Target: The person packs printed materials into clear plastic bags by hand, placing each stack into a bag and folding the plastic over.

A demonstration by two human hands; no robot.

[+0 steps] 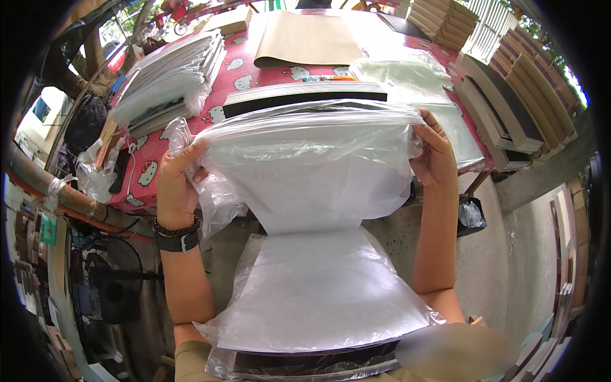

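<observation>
My left hand (177,181) and my right hand (436,149) pinch the two far corners of a clear plastic bag (312,146). The bag is stretched between them at the table's near edge and looks bunched along its top. White, sheet-like material shows through it; whether that is inside or behind, I cannot tell. A loose flap of film hangs below my left hand. On my lap lies a flat white pack (324,293) in clear plastic, with a black band along its near edge. Just beyond the bag, a stack of boards (305,95) with a black face sits on the table.
The table has a pink printed cloth (149,149). At its left are stacked plastic-wrapped sheets (168,79); brown paper (305,38) lies at the back, clear plastic bags (407,73) at the right. Boxes (503,114) stand at the far right, a black fan (105,280) at lower left.
</observation>
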